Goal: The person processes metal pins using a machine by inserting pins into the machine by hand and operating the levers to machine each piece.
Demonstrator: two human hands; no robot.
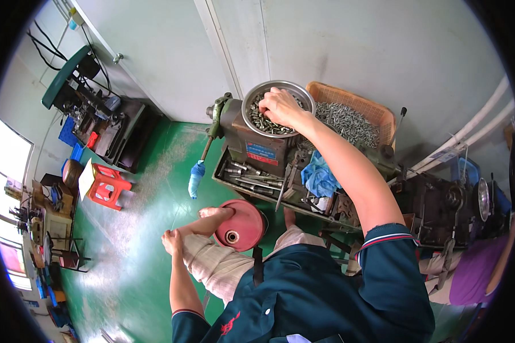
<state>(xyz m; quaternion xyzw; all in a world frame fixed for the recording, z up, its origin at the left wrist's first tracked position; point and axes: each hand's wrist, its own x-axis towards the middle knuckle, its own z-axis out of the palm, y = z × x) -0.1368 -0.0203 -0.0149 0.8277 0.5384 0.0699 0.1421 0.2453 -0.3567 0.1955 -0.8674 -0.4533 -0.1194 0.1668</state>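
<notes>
My right hand (281, 107) reaches into a round steel bowl (250, 122) filled with small cylindrical metal pieces (264, 121). Its fingers are curled down and pressed together among the pieces; the fingertips are hidden, so what they grip does not show. The bowl sits on top of a grey machine (233, 114). Resting at my bare knee, beside the hem of my light trousers (206, 260), my left hand (172, 241) is closed with curled fingers. I cannot make out whether anything is inside it.
An orange-brown plastic basket (388, 117) heaped with silvery metal parts stands right of the bowl. Below lie a tool tray (252, 182) and a blue cloth (320, 174). A lever with a blue-wrapped handle (196, 178) hangs left. A red drum (243, 220) and red stool (110, 186) stand on the floor. Another person (477, 271) is at right.
</notes>
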